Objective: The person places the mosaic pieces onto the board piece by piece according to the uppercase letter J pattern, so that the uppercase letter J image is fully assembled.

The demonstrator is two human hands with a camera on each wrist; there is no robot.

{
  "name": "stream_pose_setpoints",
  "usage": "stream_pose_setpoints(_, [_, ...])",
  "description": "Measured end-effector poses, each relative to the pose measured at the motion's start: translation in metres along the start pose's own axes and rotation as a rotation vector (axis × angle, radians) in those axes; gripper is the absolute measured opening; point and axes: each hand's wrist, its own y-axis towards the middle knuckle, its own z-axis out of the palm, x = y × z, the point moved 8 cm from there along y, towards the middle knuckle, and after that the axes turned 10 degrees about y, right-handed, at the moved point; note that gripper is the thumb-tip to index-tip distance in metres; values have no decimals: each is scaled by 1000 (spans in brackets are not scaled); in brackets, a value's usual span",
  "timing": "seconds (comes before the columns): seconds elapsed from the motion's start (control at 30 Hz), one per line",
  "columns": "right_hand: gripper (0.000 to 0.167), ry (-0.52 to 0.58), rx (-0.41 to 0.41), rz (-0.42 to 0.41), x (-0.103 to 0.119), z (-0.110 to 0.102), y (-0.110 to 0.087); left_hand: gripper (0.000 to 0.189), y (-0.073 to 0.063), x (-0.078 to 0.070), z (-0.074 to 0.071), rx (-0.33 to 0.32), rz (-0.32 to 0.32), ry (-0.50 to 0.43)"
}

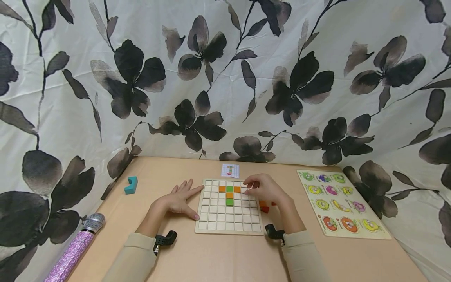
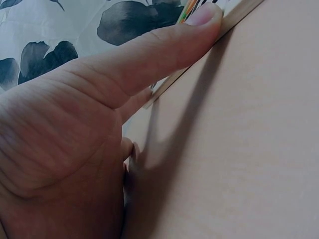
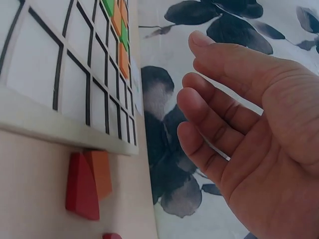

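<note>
So the only writing-type stuff here is pretty rough. The little card (image 1: 230,170) at the far side of the grid board (image 1: 230,210) has a J-looking figure in coloured squares, but it's tiny. Over on the right, the fruit board (image 1: 342,203) shows rows of cartoon fruit with small marks next to them, way too small for me to read.

The grid board sits mid-table, and five tiles (image 1: 230,195) are on it in a T: orange, green, orange across, then orange and green running down toward the near side.

Left hand (image 1: 177,201) is spread wide, thumb touching the board's left edge and index finger reaching to that edge farther up. Its wrist cam only gets a sliver of the board, the rest is cut off.

Right hand (image 1: 266,188) is over the far right corner, fingers loosely bent, thumb and index tip close together with just a narrow gap. I can't see anything between them.

Next to the board's right edge there's a red piece (image 3: 82,186) leaning by an orange piece (image 3: 100,172); another red bit (image 3: 112,236) is chopped by the frame bottom, and the hand partly covers that pile from above.

Far left: teal block (image 1: 131,185), plus a glittery microphone (image 1: 79,244) with its handle cut off.
</note>
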Motion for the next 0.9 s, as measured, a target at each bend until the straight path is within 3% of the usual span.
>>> stream_pose_setpoints(0.27, [27,-2,-13,50,-9,-11,-5,119,0,-1,1,-2,0,6])
stream_pose_setpoints(0.9, [26,36,70,102,-33,-23,-13,120,0,-1,0,-4,3,4])
